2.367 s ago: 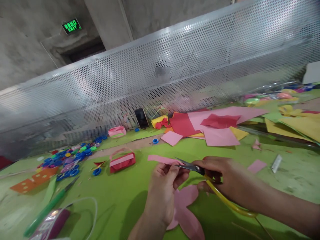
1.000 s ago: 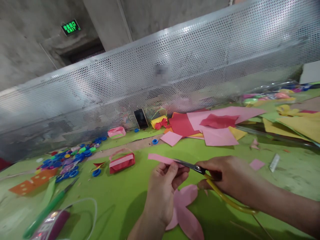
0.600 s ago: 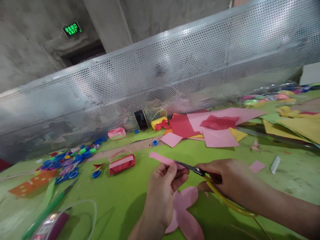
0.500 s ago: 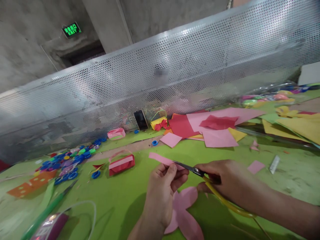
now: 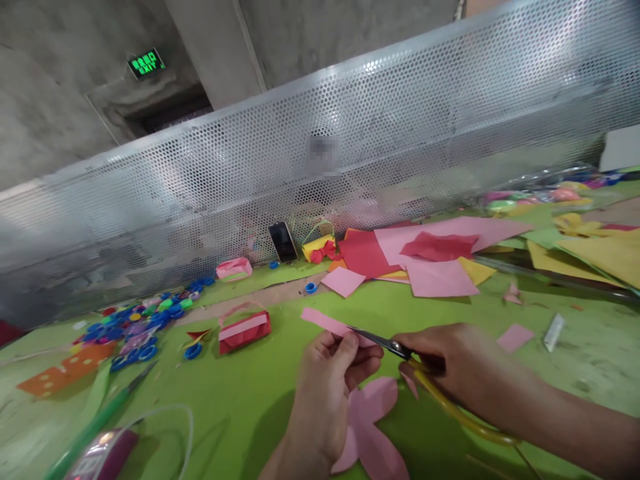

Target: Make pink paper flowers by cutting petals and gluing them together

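Note:
Between the thumb and fingers of my left hand (image 5: 327,387) is a narrow strip of pink paper (image 5: 323,321), its long end sticking out to the left. My right hand (image 5: 465,363) is closed around the yellow handles of a pair of scissors (image 5: 387,343), whose dark blades reach over to the strip by my left thumb. The blades look nearly closed along the paper. Below the hands lies a pink paper cutout (image 5: 373,423) with rounded petals, partly covered by my left wrist. A small pink scrap (image 5: 410,385) shows just under the scissors.
Left of my hands sits a small red paper bag (image 5: 245,331). Farther left are many coloured rings (image 5: 150,320), a green-handled tool (image 5: 105,413) and a purple device (image 5: 103,457). Coloured paper sheets (image 5: 443,277), a phone (image 5: 283,241) and a yellow paper bag (image 5: 319,249) lie toward the perforated metal screen (image 5: 240,167).
The whole view has shifted slightly. A pink scrap below the scissors shows more clearly now. Both hands keep nearly the same hold on the strip and the scissors.

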A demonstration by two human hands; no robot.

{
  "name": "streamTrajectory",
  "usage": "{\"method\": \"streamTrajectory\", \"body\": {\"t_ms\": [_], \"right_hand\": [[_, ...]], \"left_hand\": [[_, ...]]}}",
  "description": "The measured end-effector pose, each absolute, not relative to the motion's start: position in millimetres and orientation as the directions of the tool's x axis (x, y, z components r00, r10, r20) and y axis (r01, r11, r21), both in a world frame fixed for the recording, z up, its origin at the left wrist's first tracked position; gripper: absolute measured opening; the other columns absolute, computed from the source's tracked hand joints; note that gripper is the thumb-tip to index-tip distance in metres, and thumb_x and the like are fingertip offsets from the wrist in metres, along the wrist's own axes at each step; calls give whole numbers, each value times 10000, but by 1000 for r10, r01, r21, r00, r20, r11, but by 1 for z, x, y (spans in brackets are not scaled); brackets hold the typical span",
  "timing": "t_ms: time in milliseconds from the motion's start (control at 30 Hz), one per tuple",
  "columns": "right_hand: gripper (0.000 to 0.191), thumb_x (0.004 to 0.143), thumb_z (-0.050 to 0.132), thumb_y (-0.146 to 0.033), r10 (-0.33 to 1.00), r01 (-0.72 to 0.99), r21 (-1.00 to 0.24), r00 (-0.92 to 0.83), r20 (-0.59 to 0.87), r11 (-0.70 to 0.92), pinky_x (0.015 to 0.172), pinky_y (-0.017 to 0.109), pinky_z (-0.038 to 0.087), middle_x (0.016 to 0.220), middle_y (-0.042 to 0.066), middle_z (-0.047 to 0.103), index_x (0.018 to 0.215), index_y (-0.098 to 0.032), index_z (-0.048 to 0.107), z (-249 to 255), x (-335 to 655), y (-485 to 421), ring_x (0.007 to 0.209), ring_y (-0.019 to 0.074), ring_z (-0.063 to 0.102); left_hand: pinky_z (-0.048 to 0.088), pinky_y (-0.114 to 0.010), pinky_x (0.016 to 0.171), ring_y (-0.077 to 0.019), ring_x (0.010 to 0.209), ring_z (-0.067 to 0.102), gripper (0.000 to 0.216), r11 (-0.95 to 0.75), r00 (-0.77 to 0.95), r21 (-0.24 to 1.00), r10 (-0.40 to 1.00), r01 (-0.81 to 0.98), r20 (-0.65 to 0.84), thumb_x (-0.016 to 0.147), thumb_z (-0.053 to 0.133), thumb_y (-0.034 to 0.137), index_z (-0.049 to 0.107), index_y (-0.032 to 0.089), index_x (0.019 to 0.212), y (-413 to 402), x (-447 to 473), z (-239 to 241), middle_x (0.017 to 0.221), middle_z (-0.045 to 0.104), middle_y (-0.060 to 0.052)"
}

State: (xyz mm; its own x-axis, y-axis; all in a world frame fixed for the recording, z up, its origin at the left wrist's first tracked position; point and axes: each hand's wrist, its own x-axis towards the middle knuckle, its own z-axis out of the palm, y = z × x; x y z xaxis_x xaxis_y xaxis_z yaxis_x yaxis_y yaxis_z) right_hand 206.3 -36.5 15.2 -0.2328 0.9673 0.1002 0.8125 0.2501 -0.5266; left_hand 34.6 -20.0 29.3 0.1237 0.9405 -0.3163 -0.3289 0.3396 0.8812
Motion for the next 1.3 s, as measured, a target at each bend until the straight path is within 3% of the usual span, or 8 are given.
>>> {"method": "streamTrajectory", "body": {"t_ms": [100, 233, 500, 700, 933, 1300], "right_hand": [[175, 792, 522, -269, 967, 817, -520, -232, 100, 250, 485, 243, 292, 587, 3, 608, 720, -233, 678, 14, 207, -35, 542, 165, 516], [209, 805, 508, -294, 972, 821, -520, -216, 96, 233, 473, 244, 268, 554, -3, 562, 671, -234, 657, 13, 208, -35, 518, 160, 480], [215, 818, 504, -305, 972, 810, -540, -217, 88, 230, 485, 249, 286, 570, -1, 592, 648, -236, 615, 15, 208, -37, 525, 168, 508], [145, 809, 552, -304, 971, 826, -511, -217, 100, 238, 513, 261, 322, 665, 21, 634, 815, -233, 678, 14, 207, -39, 567, 184, 545], [169, 786, 543, -243, 967, 825, -505, -207, 149, 255, 509, 265, 319, 661, 20, 634, 868, -237, 690, 8, 207, -38, 564, 188, 554], [156, 784, 546, -259, 965, 841, -475, -213, 151, 260, 488, 255, 302, 620, 11, 618, 828, -229, 693, 10, 206, -39, 527, 169, 530]], "left_hand": [[513, -167, 533, -94, 557, 639, 89, 325, 136, 900, 945, -290, -297, 807, 652, 121, 687, 101, 727, -19, 31, 26, 691, 705, -64], [345, -126, 379, -41, 425, 501, 104, 255, 124, 928, 965, -272, -230, 744, 731, 214, 676, 126, 729, -16, 25, 26, 560, 613, 18], [385, -107, 448, -33, 498, 511, 117, 230, 47, 932, 973, -279, -226, 838, 612, 127, 664, 113, 733, -14, 24, 31, 612, 625, 9], [481, -125, 520, -67, 555, 608, 171, 272, 99, 921, 962, -278, -254, 891, 525, 87, 652, 109, 779, -14, 26, 28, 672, 702, -61], [544, -148, 570, -83, 582, 658, 202, 324, 20, 890, 942, -320, -336, 872, 520, 7, 653, 96, 749, -17, 35, 32, 672, 703, -55], [565, -159, 599, -83, 595, 668, 215, 310, 52, 863, 947, -400, -316, 869, 519, -5, 655, 92, 734, -18, 37, 32, 680, 705, -46]]}}
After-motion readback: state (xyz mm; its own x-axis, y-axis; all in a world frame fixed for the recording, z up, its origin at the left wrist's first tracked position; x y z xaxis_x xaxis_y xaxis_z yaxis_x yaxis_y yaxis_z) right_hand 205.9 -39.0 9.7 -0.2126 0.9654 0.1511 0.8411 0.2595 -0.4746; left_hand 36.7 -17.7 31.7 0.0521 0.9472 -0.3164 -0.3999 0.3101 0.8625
